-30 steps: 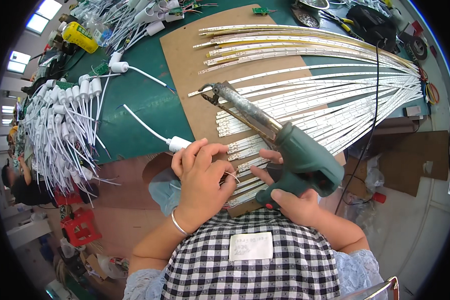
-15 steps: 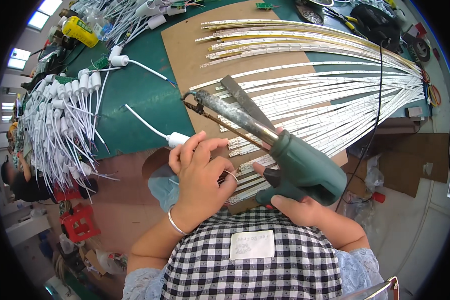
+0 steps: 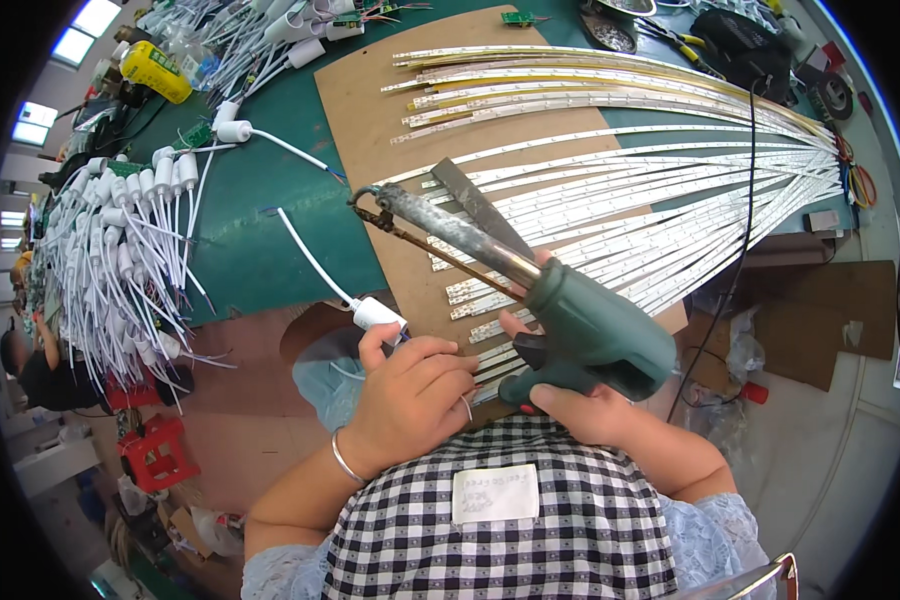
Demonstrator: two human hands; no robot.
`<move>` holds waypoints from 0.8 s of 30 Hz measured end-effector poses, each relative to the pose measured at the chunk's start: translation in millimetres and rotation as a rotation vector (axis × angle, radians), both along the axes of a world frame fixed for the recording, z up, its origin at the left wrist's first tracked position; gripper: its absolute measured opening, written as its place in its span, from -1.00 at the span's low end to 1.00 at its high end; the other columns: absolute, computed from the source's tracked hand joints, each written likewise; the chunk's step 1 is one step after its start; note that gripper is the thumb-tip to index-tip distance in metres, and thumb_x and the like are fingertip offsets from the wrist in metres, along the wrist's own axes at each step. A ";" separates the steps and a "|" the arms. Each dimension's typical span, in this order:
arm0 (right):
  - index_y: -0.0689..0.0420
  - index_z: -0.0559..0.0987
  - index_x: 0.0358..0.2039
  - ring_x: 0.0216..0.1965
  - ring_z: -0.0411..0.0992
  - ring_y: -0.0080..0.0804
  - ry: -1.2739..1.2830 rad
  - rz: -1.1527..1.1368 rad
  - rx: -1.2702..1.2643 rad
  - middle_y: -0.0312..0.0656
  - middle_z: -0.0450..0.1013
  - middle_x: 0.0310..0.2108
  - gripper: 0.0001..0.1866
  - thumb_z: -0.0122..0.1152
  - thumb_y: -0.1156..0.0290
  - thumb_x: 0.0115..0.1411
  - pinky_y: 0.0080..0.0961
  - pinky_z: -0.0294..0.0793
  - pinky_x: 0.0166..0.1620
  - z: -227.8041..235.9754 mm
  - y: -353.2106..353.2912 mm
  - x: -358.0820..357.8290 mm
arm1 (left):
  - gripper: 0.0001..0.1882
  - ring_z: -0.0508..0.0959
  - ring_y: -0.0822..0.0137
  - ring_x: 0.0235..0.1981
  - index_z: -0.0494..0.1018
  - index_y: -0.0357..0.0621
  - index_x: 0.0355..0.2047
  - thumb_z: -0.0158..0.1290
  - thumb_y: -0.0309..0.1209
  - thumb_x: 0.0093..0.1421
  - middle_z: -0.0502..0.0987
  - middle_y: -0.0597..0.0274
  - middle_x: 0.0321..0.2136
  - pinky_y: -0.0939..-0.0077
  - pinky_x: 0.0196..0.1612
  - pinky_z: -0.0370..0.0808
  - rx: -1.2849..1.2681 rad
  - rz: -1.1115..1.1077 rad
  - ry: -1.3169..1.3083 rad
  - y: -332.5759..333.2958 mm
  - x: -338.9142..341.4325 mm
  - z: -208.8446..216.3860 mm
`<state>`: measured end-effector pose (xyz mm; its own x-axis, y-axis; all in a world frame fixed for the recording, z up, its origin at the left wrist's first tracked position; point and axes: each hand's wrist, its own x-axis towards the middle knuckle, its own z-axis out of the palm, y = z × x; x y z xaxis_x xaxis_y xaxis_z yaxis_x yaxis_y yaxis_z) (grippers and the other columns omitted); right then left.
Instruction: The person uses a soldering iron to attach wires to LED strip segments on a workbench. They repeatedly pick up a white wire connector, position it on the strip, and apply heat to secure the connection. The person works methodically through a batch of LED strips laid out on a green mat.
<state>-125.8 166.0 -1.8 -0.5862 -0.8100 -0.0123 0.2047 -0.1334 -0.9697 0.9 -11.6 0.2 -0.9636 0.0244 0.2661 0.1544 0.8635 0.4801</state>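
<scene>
My right hand [image 3: 590,412] grips a green pistol-shaped soldering gun [image 3: 605,330], its long metal barrel reaching up and left over the board. The thin rod beneath the barrel is a solder feed tube [image 3: 440,255]. My left hand [image 3: 410,395] is closed, with the fingers curled at the lower end of a white end cap [image 3: 377,314]. From that cap a white cable runs up and left. The fingers hide what lies below the cap. Ahead lie many white LED strips [image 3: 570,190], their left ends on a brown board [image 3: 365,120]. A flat metal bar [image 3: 480,205] rests across some strips.
Many white caps with cables [image 3: 120,240] are heaped at the left on the green table [image 3: 250,240]. Another capped cable [image 3: 235,131] lies near the board. A yellow bottle [image 3: 155,72] stands far left, pliers [image 3: 685,45] far right. A black cord [image 3: 753,180] crosses the strips. Another person [image 3: 40,365] sits at the left.
The left hand has turned and its fingers have curled in, and the cap with its cable has shifted right and down. The soldering gun has moved slightly left.
</scene>
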 end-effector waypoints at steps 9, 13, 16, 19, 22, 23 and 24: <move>0.14 -0.06 0.32 0.41 -0.23 -0.16 -0.164 0.045 0.009 -0.04 -0.20 0.37 -0.10 0.12 0.55 -0.03 0.03 -0.09 0.37 -1.9 4.8 2.3 | -0.88 0.40 0.19 0.08 0.47 0.02 -0.47 0.17 -0.43 -0.06 0.60 0.49 -0.16 0.04 0.13 0.00 -0.172 0.062 -0.042 -1.9 -16.0 9.2; 0.08 0.15 0.16 0.42 -0.29 -0.13 -0.468 0.034 0.040 -0.02 -0.18 0.36 -0.32 0.14 0.55 0.00 0.10 -0.14 0.36 3.2 11.4 10.3 | -0.90 0.38 0.17 0.12 0.47 0.04 -0.48 0.16 -0.44 -0.05 0.60 0.50 -0.16 -0.02 0.17 -0.06 -0.178 0.022 -0.030 -12.9 -17.7 10.6; 0.05 0.22 0.06 0.42 -0.33 -0.10 -0.510 -0.001 0.026 -0.02 -0.17 0.36 -0.42 0.13 0.57 0.00 0.14 -0.16 0.36 4.3 11.9 13.4 | -0.91 0.36 0.16 0.16 0.46 0.05 -0.50 0.15 -0.44 -0.04 0.60 0.52 -0.17 -0.07 0.19 -0.10 -0.110 -0.040 -0.034 -15.8 -16.2 14.4; 0.05 0.23 0.06 0.42 -0.35 -0.09 -0.457 0.005 0.022 0.00 -0.17 0.35 -0.43 0.12 0.59 0.00 0.15 -0.19 0.36 -0.6 12.1 13.9 | -0.91 0.34 0.17 0.18 0.45 0.06 -0.51 0.14 -0.44 -0.04 0.60 0.54 -0.17 -0.09 0.20 -0.13 -0.091 -0.071 -0.048 -11.3 -11.0 7.5; 0.05 0.21 0.08 0.42 -0.35 -0.09 -0.305 0.038 -0.024 0.01 -0.18 0.36 -0.41 0.11 0.59 0.00 0.14 -0.21 0.36 -4.3 8.2 9.2 | -0.91 0.33 0.17 0.18 0.45 0.06 -0.51 0.14 -0.44 -0.04 0.60 0.54 -0.18 -0.09 0.21 -0.14 -0.167 -0.034 -0.025 -7.9 -15.2 8.1; 0.06 0.20 0.09 0.42 -0.35 -0.09 -0.244 0.052 -0.036 0.01 -0.18 0.36 -0.40 0.10 0.59 0.00 0.14 -0.22 0.36 -5.6 7.9 7.1 | -0.90 0.33 0.17 0.19 0.45 0.06 -0.51 0.14 -0.44 -0.05 0.60 0.54 -0.18 -0.09 0.21 -0.14 -0.199 -0.014 -0.011 -7.2 -17.2 9.3; 0.06 0.19 0.11 0.42 -0.36 -0.09 -0.179 0.074 -0.034 0.01 -0.19 0.36 -0.38 0.10 0.58 0.00 0.14 -0.22 0.36 -7.1 10.4 4.4 | -0.90 0.33 0.17 0.19 0.46 0.05 -0.50 0.14 -0.44 -0.05 0.60 0.54 -0.19 -0.08 0.21 -0.14 -0.183 -0.014 -0.025 -8.3 -18.4 10.0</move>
